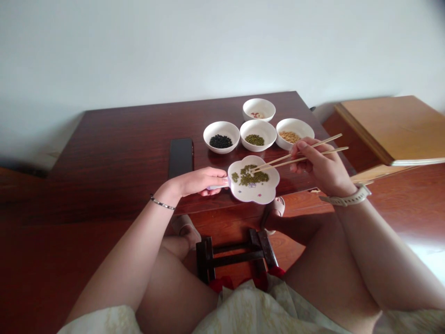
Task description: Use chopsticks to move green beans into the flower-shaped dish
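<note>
At the surface (121, 139), left hand (200, 181) grips a dish (248, 196), right hand (323, 165) chopsticks (328, 140), seemingly picking at green beans (247, 179), next needing a careful pinch.

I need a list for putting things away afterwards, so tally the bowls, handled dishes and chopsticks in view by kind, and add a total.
Round white bowls: 4
White flower-shaped dish with a handle: 1
Slender pale wooden chopsticks: 2
Total: 7
</note>
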{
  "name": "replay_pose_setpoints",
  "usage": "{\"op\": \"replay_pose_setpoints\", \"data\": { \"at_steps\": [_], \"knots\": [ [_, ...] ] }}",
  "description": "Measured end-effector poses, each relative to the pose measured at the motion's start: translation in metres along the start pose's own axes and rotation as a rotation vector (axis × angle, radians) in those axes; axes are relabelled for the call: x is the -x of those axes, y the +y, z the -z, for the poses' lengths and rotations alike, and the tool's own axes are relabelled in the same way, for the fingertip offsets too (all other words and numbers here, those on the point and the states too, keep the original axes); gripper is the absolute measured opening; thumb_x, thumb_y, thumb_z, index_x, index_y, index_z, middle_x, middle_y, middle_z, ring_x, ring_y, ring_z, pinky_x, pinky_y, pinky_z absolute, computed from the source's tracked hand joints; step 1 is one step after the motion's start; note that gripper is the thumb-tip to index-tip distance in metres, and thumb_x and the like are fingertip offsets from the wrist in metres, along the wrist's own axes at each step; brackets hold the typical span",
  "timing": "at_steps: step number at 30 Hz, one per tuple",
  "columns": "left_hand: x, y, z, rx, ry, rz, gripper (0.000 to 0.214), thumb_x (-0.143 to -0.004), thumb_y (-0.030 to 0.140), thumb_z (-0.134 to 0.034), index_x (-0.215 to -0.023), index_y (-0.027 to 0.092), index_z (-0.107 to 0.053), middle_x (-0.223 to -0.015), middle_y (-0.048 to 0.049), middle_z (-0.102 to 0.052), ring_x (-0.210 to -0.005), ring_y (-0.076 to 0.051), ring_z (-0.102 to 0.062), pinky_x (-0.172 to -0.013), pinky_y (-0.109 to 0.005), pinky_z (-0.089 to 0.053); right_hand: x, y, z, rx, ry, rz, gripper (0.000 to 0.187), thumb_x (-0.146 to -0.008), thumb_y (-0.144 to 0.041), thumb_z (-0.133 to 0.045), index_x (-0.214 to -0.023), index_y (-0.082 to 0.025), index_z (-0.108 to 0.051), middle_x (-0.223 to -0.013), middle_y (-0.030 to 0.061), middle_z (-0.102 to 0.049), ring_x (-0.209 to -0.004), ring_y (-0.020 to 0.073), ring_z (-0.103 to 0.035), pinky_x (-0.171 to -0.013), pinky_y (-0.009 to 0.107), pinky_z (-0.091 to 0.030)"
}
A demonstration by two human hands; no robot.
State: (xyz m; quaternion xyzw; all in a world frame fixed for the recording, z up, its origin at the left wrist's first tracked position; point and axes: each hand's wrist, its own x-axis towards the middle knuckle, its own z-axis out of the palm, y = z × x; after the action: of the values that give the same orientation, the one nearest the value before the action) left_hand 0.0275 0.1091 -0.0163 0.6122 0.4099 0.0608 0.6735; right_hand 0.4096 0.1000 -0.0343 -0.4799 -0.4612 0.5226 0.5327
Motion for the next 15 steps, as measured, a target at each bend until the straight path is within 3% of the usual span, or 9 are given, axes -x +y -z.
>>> {"op": "replay_pose_setpoints", "data": {
  "at_steps": [7, 15],
  "knots": [
    [-0.0002, 0.0015, -0.0003, -0.004, 0.006, 0.008, 0.039, -0.116, 0.048, -0.085, -0.096, 0.022, -0.064, -0.084, 0.0017, -0.059, -0.072, -0.014, -0.044, -0.065, -0.028, -0.034, -0.0008, 0.0009, -0.0012, 0.041, -0.019, 0.033, 0.046, -0.103, -0.062, -0.111, -0.092, -0.029, -0.082, -0.083, 0.0019, -0.079, -0.063, 0.0158, -0.072, -0.052, 0.026, -0.065],
    [-0.001, -0.001, 0.0005, 0.008, -0.004, 0.002, 0.035, -0.119, 0.046, -0.083, -0.1, 0.022, -0.066, -0.083, 0.0023, -0.059, -0.072, -0.014, -0.043, -0.065, -0.029, -0.034, -0.0008, -0.0011, -0.0001, 0.044, 0.027, 0.063, 0.037, -0.109, -0.054, -0.104, -0.09, -0.029, -0.084, -0.09, 0.0024, -0.077, -0.065, 0.0143, -0.07, -0.052, 0.024, -0.062]
  ]
}}
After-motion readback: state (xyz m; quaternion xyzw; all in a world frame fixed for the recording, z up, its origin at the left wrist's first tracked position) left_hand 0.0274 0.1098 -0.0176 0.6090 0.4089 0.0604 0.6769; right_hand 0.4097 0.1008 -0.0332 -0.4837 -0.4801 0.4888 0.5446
